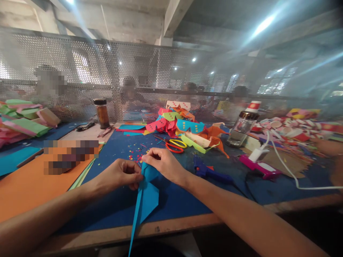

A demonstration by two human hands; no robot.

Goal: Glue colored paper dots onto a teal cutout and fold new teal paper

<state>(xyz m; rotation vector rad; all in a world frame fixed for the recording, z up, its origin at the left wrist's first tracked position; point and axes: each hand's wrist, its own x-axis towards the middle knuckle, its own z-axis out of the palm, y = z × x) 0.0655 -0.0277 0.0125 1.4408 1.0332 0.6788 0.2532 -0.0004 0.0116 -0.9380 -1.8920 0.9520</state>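
A folded piece of blue paper (150,200) is held between my two hands, its long narrow end hanging over the table's front edge. My left hand (125,175) pinches its left side near the upper part. With fingertips closed on the top end, my right hand (164,162) grips the same paper from above. Just beyond my hands lie small coloured paper scraps (135,153) and a pair of scissors (175,145) with red and yellow handles. Farther back rises a pile of cut paper shapes (184,125), some dotted with small square marks.
Right of my hands lie a blue glue gun (211,171) and a magenta power strip (259,167) with a white plug. A glass jar (241,130) and a dark-lidded jar (102,114) stand behind. Orange paper sheets (29,189) cover the left. A perforated metal screen (158,71) bounds the back.
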